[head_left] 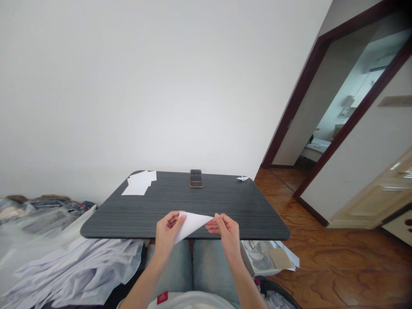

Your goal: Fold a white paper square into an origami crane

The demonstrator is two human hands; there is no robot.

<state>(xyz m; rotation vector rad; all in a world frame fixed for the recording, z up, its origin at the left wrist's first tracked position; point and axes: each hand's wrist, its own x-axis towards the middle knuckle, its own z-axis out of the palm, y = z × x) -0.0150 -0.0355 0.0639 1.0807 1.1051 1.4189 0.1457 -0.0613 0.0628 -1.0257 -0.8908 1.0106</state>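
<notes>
A white sheet of paper, folded into a triangular shape, is held above the front edge of the dark table. My left hand grips its wide left end, the thumb lying on top. At the narrow right tip, my right hand pinches the paper between thumb and fingers. Loose white paper sheets lie overlapping at the table's far left corner. Near the far right corner sits a small folded white paper piece.
A phone-like dark device lies at the table's back edge by the white wall. White cloth and plastic are piled at the left. Below the table's right side stands a box of papers. A doorway opens at right.
</notes>
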